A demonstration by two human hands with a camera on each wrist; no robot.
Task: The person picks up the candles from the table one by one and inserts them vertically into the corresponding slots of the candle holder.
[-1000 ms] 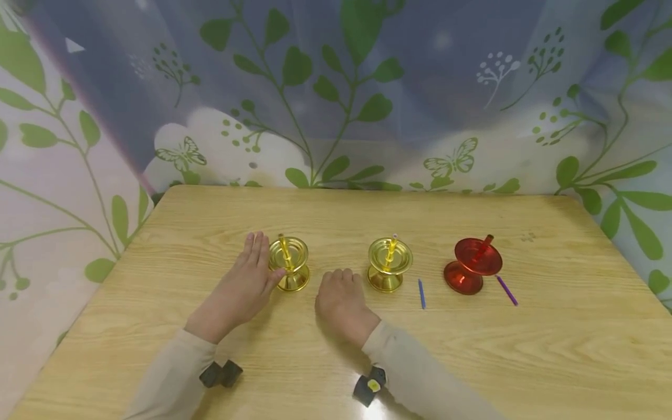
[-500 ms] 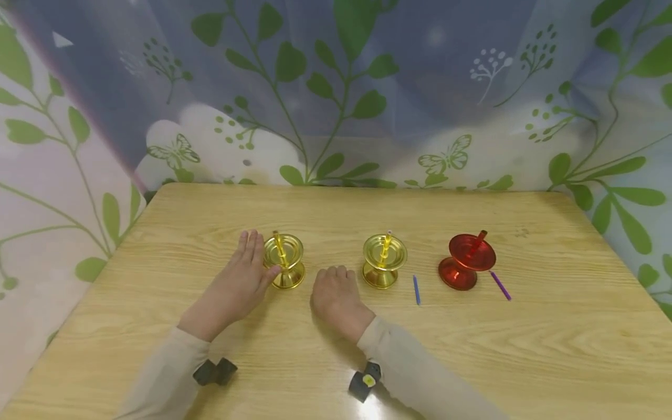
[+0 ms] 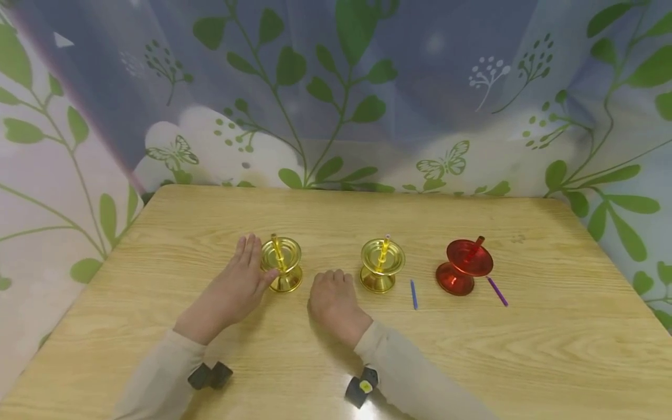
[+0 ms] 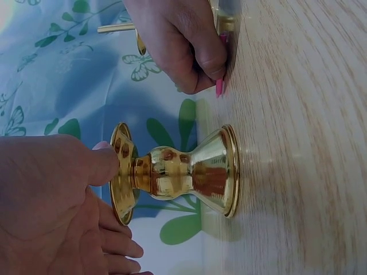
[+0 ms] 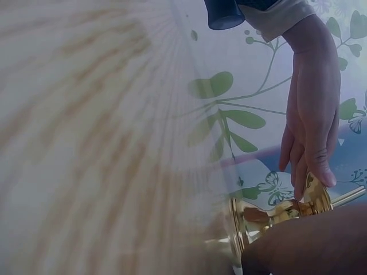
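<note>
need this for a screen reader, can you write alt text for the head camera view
A person's left hand touches the rim of a gold candle holder on a wooden table, while the right hand rests curled beside it. Further right stand a second gold holder and a red holder, with two loose candles lying nearby.

Head view looking down across the table (image 3: 472,361) from above, wrist views low, sideways and close, all sharing the left gold holder (image 3: 282,263) (image 4: 172,172) (image 5: 269,215)
</note>
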